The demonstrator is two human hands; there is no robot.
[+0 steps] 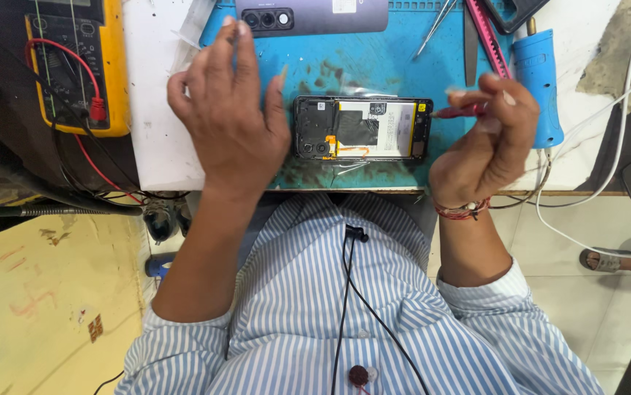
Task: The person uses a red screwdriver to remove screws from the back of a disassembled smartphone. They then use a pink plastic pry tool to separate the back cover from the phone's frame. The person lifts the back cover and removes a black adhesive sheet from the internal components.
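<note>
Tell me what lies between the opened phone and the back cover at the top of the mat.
In the head view, only bare, stained blue mat lies between the opened phone and the back cover; the left hand overlaps that stretch's left end.

Bright, even light from above — soft shadows fall under both hands on the surface (155, 146); centre sharp, edges slightly stretched, no strong glare.

We see a yellow multimeter (81, 62) with red leads at the far left of the bench, and a blue handheld tool (538, 80) on the right. Tweezers (436, 25) and a phone back cover (312, 16) lie on the blue mat (374, 62), a white cable (608, 124) trailing beyond.
</note>
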